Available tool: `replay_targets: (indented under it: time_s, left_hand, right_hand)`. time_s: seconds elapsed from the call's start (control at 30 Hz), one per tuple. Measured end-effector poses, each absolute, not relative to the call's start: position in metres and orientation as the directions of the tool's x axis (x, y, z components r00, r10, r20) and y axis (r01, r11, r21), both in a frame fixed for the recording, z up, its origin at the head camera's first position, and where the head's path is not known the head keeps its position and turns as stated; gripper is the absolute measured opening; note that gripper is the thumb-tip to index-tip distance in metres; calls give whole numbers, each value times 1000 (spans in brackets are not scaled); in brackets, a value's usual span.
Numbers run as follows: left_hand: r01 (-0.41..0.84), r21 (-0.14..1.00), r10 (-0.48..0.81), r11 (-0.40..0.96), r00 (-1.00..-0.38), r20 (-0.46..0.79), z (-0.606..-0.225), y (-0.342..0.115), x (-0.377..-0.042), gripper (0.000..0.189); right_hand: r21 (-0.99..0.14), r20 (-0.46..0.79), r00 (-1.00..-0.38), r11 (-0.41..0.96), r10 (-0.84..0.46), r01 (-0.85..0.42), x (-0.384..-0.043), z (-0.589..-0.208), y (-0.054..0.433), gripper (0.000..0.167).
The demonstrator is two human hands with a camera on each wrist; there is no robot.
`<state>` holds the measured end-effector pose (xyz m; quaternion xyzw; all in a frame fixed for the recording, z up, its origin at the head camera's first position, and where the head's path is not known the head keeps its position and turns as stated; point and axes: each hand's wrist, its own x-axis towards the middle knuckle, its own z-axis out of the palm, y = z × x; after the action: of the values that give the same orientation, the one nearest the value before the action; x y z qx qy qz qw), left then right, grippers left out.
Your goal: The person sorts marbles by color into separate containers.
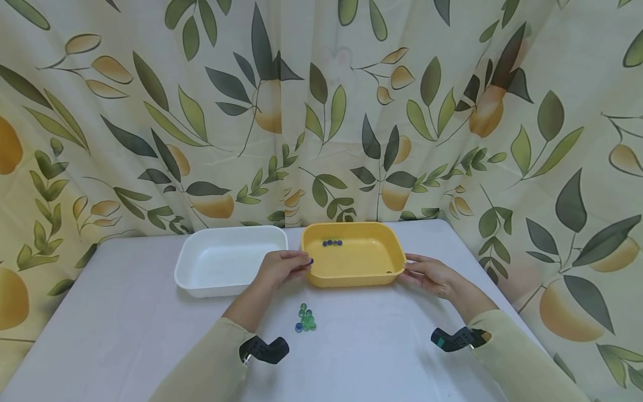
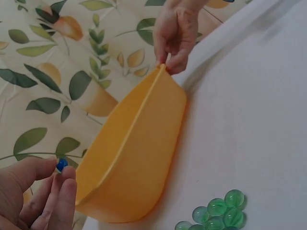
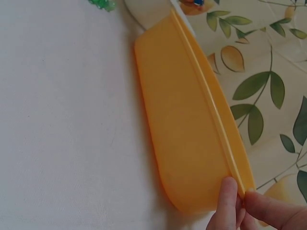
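Pinches 1 blue marble between the thumb and index fingertip of the left hand, with the remaining left fingers close below. Holds this marble at the left edge of the yellow tray, toward its near left corner; cannot confirm contact with the rim. Grips the rim at the right edge of the yellow tray, toward its near right corner, with the right hand, pinching between the thumb at the rim and the fingers against the outer wall. Has 4 dark marbles in a row inside the yellow tray, toward its far left corner, plus 1 dark spot, too small to identify, near its near right corner. Has the white tray just beside, to the left, likewise along the far edge of the tabletop. Has a cluster of green marbles nearer the near edge of the tabletop, in front of the yellow tray, with 1 loose blue marble at its near left side. Has a leaf-and-fruit curtain behind the far edge.
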<state>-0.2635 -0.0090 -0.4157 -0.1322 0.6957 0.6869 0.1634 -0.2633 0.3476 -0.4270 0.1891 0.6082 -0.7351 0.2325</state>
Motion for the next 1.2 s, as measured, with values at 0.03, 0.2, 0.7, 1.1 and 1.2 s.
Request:
replay_targets:
  time_s: [0.03, 0.2, 0.7, 1.1, 1.2]
  left_hand:
    - [-409, 912, 39, 22, -911, -410, -415, -8, -265, 28]
    - [-414, 910, 25, 32, -910, -414, -412, -3, -272, 30]
    - [-453, 889, -89, 72, -890, -447, -422, 10, -305, 21]
    - [-488, 863, -169, 130, -869, -465, -417, 17, -318, 18]
    - [-485, 865, -166, 131, -871, -463, -416, 17, -319, 17]
  right_hand:
    - [-805, -562, -819, -152, -112, 573, -263, -427, 348, 74]
    - [-805, -563, -818, -147, -114, 574, -263, -428, 347, 75]
    - [-798, -568, -815, -168, -113, 579, -262, -428, 349, 75]
    - [-801, -567, -816, -156, -110, 578, -263, -426, 348, 74]
    - [-798, -569, -815, -162, -114, 580, -263, -426, 348, 74]
